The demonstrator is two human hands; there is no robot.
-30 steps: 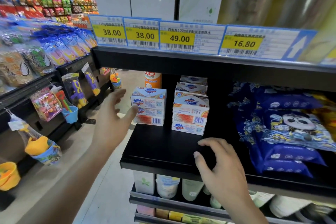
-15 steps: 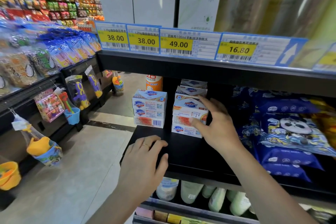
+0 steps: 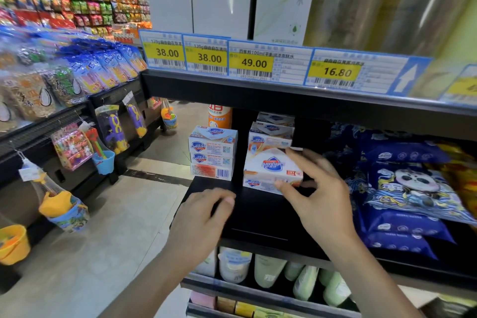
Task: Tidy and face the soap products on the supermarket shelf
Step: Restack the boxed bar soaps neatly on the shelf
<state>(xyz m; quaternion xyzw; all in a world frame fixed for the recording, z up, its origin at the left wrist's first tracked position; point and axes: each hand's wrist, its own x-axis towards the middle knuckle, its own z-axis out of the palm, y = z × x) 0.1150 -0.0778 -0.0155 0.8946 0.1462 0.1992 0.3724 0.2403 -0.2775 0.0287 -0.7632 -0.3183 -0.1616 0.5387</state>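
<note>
Gripping the white-and-orange cardboard soap box (image 3: 272, 166) between thumb and fingers, our right hand (image 3: 318, 193) has it tilted, its top face turned toward us, at the front of the right-hand stack of white boxed soaps (image 3: 271, 134) on the black metal shelf (image 3: 258, 217). Our left hand (image 3: 200, 217) rests flat near the shelf's front left corner, fingers relaxed and holding nothing. We judge the step in hand to be facing this one box. Next, we think, it must be set square, label forward, and brought toward the shelf's front edge. The left-hand stack of three white boxed soaps (image 3: 211, 155) stands apart, well back from the edge, and likely wants the same. Blue plastic wipe packs (image 3: 402, 188) crowd the right side, so little room remains there.
</note>
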